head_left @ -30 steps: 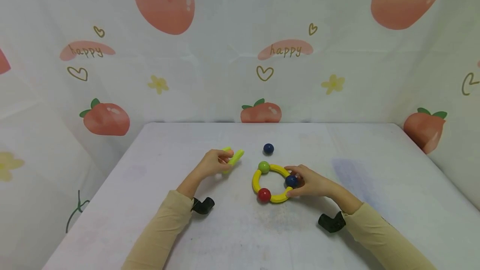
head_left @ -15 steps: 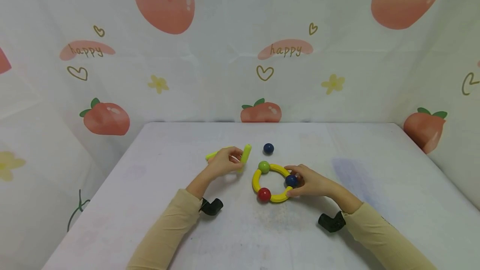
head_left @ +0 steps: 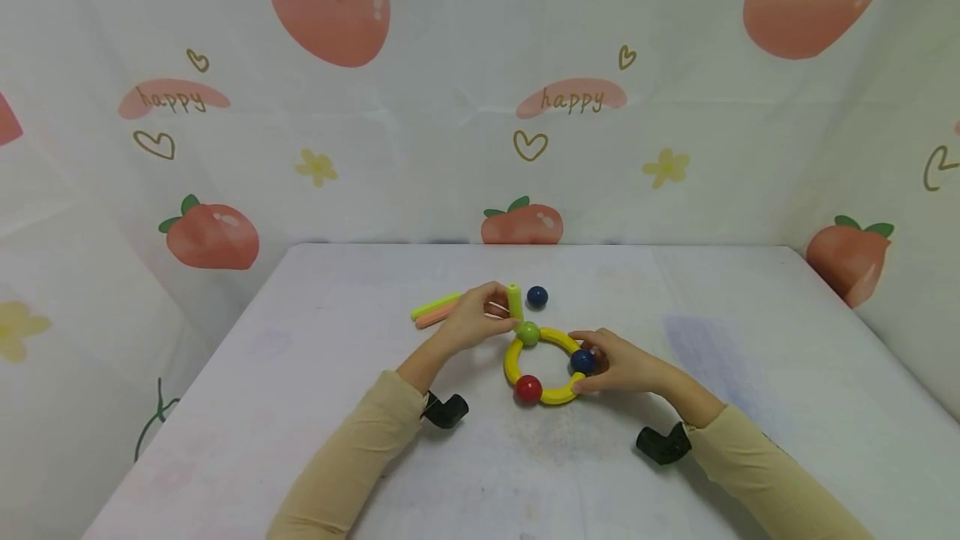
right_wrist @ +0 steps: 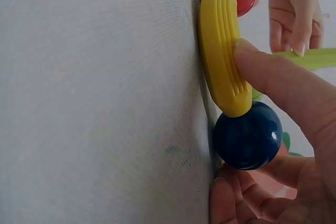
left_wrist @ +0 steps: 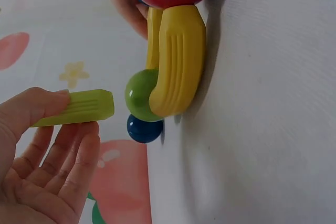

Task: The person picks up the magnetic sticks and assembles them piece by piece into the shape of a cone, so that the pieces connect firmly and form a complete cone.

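Observation:
Pinched between the thumb and fingers of my left hand (head_left: 474, 317) is a yellow-green rod (head_left: 514, 301). In the left wrist view, the end of this rod (left_wrist: 94, 105) points toward a green ball (left_wrist: 140, 94), with a small gap showing between them. That ball belongs to a ring lying on the table, made of curved yellow pieces (head_left: 558, 396) joined by the green ball, a red ball (head_left: 528, 390) and a dark blue ball (head_left: 582, 362). My right hand (head_left: 626, 363) grips the ring around the blue ball, its thumb on a yellow curved piece (right_wrist: 223, 51).
A loose dark blue ball (head_left: 537, 297) sits just behind the ring. Left of my left hand, another yellow-green rod (head_left: 435, 307) and an orange rod (head_left: 435, 315) lie side by side on the white table (head_left: 360, 273). A printed cloth (head_left: 420, 148) hangs behind.
My left hand has moved right with the yellow-green rod, which now stands more upright beside the green ball. The two other rods have come into view behind it. The right hand stays put.

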`<state>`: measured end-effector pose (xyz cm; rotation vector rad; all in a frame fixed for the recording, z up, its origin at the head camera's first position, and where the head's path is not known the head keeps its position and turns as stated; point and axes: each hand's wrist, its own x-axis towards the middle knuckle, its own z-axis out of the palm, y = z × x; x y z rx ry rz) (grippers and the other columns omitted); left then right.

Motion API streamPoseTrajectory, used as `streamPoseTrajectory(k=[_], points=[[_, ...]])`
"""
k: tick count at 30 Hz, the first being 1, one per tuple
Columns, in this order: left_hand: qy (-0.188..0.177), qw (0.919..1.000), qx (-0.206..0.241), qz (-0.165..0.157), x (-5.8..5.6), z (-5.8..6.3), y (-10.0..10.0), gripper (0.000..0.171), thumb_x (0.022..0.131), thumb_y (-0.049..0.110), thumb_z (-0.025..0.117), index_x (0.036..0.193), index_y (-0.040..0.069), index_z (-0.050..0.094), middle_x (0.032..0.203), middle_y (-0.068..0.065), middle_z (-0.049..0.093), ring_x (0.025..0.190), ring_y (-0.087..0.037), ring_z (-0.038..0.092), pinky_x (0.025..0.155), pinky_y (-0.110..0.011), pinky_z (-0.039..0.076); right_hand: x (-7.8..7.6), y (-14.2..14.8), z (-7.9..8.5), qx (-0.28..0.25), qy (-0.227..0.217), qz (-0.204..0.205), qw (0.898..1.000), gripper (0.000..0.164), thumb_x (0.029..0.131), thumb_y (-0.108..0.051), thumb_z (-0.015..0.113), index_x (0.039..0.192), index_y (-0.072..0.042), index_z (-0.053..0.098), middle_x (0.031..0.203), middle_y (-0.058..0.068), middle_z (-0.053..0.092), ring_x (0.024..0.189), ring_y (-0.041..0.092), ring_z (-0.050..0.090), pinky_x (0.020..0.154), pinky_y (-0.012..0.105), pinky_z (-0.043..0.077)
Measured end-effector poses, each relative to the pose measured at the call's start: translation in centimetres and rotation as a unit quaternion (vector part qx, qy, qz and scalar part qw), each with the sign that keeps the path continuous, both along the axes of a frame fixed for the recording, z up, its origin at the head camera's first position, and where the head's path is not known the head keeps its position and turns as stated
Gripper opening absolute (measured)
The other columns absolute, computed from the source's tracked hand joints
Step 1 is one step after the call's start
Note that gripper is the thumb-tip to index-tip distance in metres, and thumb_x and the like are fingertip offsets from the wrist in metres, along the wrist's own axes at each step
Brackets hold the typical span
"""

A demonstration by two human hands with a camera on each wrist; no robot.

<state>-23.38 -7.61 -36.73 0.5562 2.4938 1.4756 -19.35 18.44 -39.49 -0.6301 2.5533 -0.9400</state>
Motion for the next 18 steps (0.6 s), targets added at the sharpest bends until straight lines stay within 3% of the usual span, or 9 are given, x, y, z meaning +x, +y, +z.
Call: streamPoseTrajectory(k=[18], points=[[0.011, 0.9999, -0.003, 0.003, -0.6, 0.0, 1.8, 0.033, 0.083, 0.010, 0.070, 0.112, 0.005, 0.057, 0.111, -0.013, 0.063, 0.100, -0.025, 0.063, 0.083, -0.029, 0.054, 0.1, -0.1, 0.1, -0.001, -0.006, -0.003, 1.000, 0.082, 0.075, -0.038, 0.076, 0.138, -0.002, 0.038, 0.117, 0.019, 0.049, 0.087, 0.019, 0.043, 0.072, 0.026, 0.040]])
